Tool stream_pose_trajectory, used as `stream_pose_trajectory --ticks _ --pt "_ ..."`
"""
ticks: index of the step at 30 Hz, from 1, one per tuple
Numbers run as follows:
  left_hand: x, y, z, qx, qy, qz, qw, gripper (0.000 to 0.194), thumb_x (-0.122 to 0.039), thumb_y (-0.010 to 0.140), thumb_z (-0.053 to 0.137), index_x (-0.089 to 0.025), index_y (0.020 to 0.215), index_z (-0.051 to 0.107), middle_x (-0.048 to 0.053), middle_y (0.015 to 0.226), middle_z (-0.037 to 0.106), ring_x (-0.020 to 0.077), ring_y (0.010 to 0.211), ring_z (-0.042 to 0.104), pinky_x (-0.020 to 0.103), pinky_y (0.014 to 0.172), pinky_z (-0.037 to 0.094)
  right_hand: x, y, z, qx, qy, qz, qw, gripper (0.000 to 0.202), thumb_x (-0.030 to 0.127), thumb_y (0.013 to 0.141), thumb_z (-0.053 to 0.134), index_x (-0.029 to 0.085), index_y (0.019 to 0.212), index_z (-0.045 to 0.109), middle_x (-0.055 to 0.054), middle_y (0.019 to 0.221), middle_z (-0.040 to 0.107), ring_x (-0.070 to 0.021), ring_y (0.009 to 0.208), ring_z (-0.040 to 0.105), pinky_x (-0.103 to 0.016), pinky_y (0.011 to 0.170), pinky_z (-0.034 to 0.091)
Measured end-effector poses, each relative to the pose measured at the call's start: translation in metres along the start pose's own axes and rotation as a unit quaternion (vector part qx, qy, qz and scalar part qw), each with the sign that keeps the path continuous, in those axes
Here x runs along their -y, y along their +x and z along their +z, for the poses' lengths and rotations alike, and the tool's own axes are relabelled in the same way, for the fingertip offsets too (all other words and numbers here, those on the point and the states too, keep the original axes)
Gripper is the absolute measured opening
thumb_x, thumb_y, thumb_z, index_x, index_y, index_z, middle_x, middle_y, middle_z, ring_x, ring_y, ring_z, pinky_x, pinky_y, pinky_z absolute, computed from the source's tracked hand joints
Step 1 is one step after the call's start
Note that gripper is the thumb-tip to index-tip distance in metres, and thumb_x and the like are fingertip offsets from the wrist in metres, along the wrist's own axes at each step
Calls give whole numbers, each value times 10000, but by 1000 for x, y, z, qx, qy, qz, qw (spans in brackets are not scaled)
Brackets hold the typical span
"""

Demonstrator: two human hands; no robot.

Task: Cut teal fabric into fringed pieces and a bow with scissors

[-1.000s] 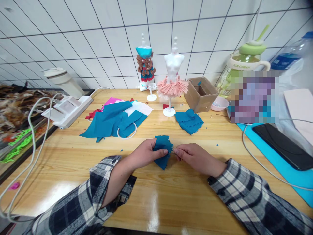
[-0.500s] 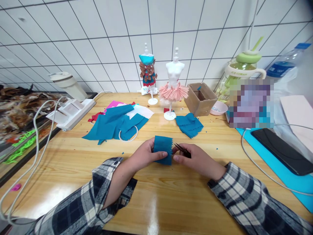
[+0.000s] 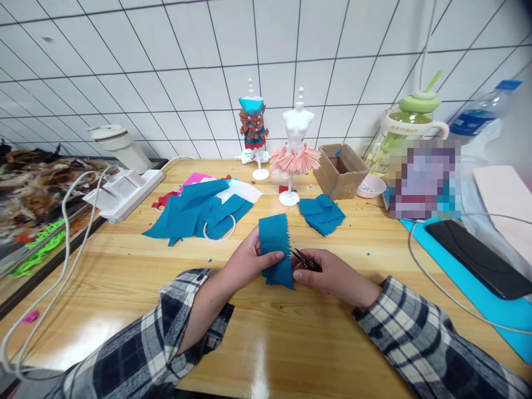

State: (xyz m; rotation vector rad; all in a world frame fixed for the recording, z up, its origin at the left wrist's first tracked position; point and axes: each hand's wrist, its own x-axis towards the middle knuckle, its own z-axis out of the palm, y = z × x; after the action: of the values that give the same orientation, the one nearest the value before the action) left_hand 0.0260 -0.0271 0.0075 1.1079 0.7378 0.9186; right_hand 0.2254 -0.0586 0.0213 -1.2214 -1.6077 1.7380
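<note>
My left hand (image 3: 248,256) grips a teal strip of fabric (image 3: 275,238), thumb on its front and the fingers behind it. The strip's right edge is cut into small jagged teeth. In my right hand (image 3: 328,271) is a pair of dark thread snips (image 3: 306,260), the pointed blades beside that toothed edge. Just beyond lies another teal piece (image 3: 322,213) with notched edges. On the left, a pile of teal cloth (image 3: 191,205) lies with a white ring (image 3: 219,228) on it.
Two small dress forms, one in a pink ruffled skirt (image 3: 295,159), stand near a cardboard box (image 3: 341,170) and a pink bowl (image 3: 371,185). A power strip (image 3: 127,195) sits left; a phone (image 3: 477,257) and cable lie right. Tiny teal scraps dot the table.
The teal strip has shifted in my left hand, so more of it shows above and below the thumb. The snips have moved slightly down and left, and their blades look a little farther apart.
</note>
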Motion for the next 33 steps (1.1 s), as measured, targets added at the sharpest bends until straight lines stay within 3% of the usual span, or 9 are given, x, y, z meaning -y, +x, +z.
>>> stream_pose_trajectory --ticks 7,15,24,28,31,33 --pt "0 0 0 0 3 -5 1000 633 -211 691 800 -186 1237 482 131 1293 613 312 1173 590 411 970 489 -4 2 -3 -50 -18 1 999 254 383 854 579 161 965 632 -17 790 689 -92 537 531 -211 476 375" --pt "-3 1 2 -30 16 -24 999 708 -271 693 804 -184 1284 426 133 1263 627 318 1200 568 424 973 491 -8 5 -2 -21 35 40 998 332 475 844 546 158 918 613 -29 818 698 -45 363 455 -190 358 348" --pt "-1 0 0 -13 46 -6 999 704 -273 711 789 -187 1303 417 128 1255 626 304 1213 557 411 983 480 -7 4 0 -30 5 29 999 307 463 828 585 158 861 603 16 705 618 -51 396 467 -177 360 366" --pt "1 -1 4 0 63 -4 998 653 -250 705 796 -196 1267 467 109 1188 658 276 1116 613 385 939 496 -5 3 5 -71 -27 44 996 272 443 785 632 177 783 573 43 633 556 -71 411 459 -200 369 393" --pt "0 -2 6 17 2 -39 999 592 -294 701 801 -189 1210 518 101 1111 687 257 1001 656 363 865 522 -7 5 7 -99 -3 31 995 269 435 775 646 183 825 567 55 610 536 -73 399 448 -205 368 376" --pt "-1 -5 7 42 -67 -100 992 515 -396 746 750 -168 1169 564 115 1068 701 245 916 676 338 781 540 -8 6 7 -125 30 10 992 293 450 774 650 183 854 559 59 602 531 -70 389 436 -203 365 357"
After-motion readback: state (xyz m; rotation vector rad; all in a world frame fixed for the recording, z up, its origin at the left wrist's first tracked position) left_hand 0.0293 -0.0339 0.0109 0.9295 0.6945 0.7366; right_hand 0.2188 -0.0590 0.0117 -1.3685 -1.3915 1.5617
